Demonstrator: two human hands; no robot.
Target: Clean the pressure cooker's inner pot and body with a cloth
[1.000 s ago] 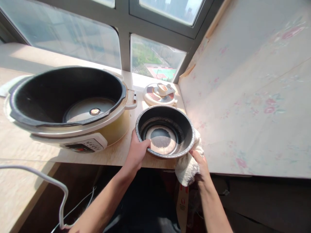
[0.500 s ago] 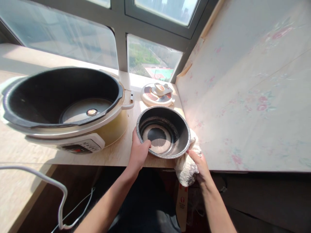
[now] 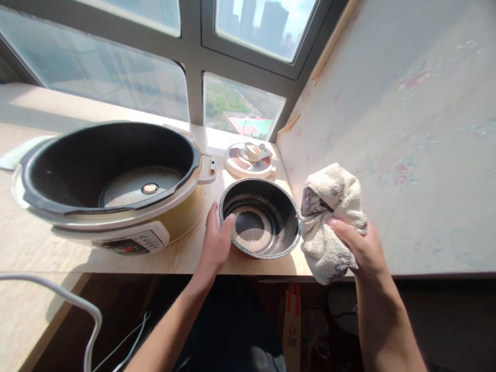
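Nearest the person, at the lower left, a pale cord (image 3: 91,312) hangs in a loop, and a paper bag (image 3: 292,330) stands below the desk (image 3: 186,261). At the front of the desk, the left hand (image 3: 217,243) has a wide grip, thumb at the inside of the rim of the dark pot (image 3: 251,227) and fingers outside; how firmly it presses cannot be told. The pot sits open side up near the front edge, between the hands. To its right, the right hand (image 3: 367,248) has a narrow grip on a bunched, stained cloth (image 3: 329,248), whose loose side is at the pot's rim, though whether they touch is unclear.

To the left stands the big cooker (image 3: 116,217), its lid off and its dark inside showing, with a small round piece in the middle of the bottom. Behind the pot lies a round white lid (image 3: 248,160), close to the window (image 3: 240,103), while the flowered wall (image 3: 387,155) rises on the right.

The likeliest trouble is the pot sliding or tipping over the front edge, if the cloth dragged on its rim while the left hand held it only lightly. A push away from the person could knock it into the lid, and a snag on the cord might disturb whatever it is joined to
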